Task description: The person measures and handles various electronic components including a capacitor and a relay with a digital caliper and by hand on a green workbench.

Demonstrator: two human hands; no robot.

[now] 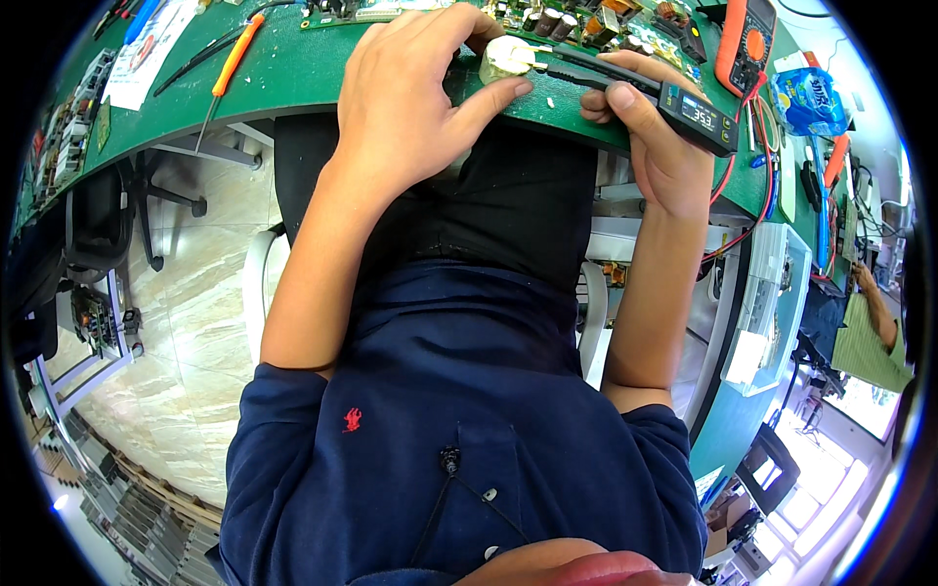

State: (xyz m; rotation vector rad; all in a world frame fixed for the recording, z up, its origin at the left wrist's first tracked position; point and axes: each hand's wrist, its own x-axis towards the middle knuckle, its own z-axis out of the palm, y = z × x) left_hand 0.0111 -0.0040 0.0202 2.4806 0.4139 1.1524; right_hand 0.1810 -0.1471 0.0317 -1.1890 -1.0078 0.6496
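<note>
My left hand [410, 93] reaches over the near edge of the green bench, with its thumb and forefinger closed around a short, round, cream-coloured component [505, 61]. My right hand [655, 127] grips black digital test tweezers [696, 115] with a small lit display. Their two tips point left and meet the component's right side; whether both touch metal is too small to tell. Part of the component lies behind my left fingers. Just beyond both hands is a circuit board [576, 21] crowded with capacitors and coils.
An orange-handled screwdriver [237, 57] and a paper sheet [151, 54] lie at the left. To the right are a red-and-grey multimeter [746, 47] with red leads, a blue packet [808, 102] and a clear drawer box [767, 313]. Another person's arm [876, 308] shows far right.
</note>
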